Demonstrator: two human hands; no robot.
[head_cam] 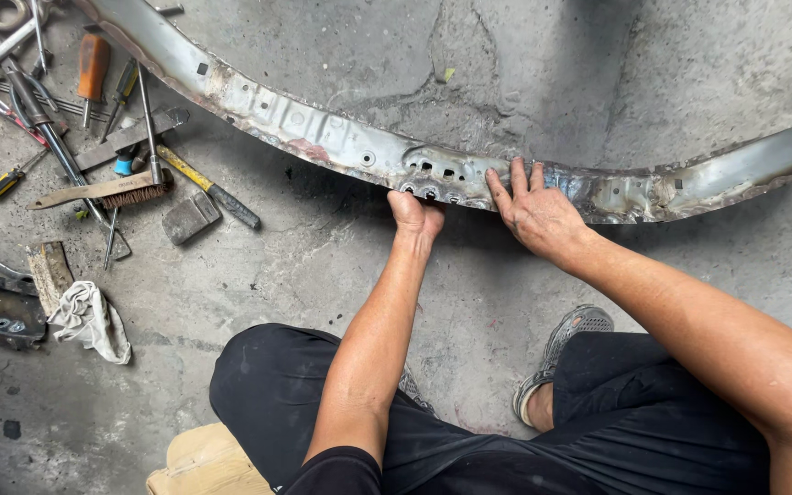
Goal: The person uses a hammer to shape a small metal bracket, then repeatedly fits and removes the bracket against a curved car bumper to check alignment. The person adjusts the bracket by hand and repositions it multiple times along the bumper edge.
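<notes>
A long, curved, grey sheet-metal beam (323, 137) with stamped holes and rusty weld marks lies on the cracked concrete floor (341, 275), running from 11 o'clock across the top of the view to 3 o'clock. The person sits low at 6 o'clock, and both hands meet the beam at its middle, near 12 o'clock. The left hand (416, 215) closes its fingers around the near lower edge of the beam, under the group of small holes, so the grip is narrow and holds the metal itself. The right hand (535, 209) lies flat and open on top of the beam just beside it, the fingers spread and pressing down, not clamping anything. I judge that the main danger is the thin edge: bare fingers curled on raw sheet metal can be cut if the beam slips or twists. Because the beam is long and held only at the centre, its far ends may swing or scrape when it is lifted. At 9 to 10 o'clock a loose pile of hand tools lies well apart: a wire brush with wooden handle (107, 192), a yellow-handled chisel (203, 183) and an orange-handled screwdriver (93, 69); the left end of the beam could knock them. A grey sandal (561, 344) at 5 o'clock leaves the foot little protected if the beam drops.
</notes>
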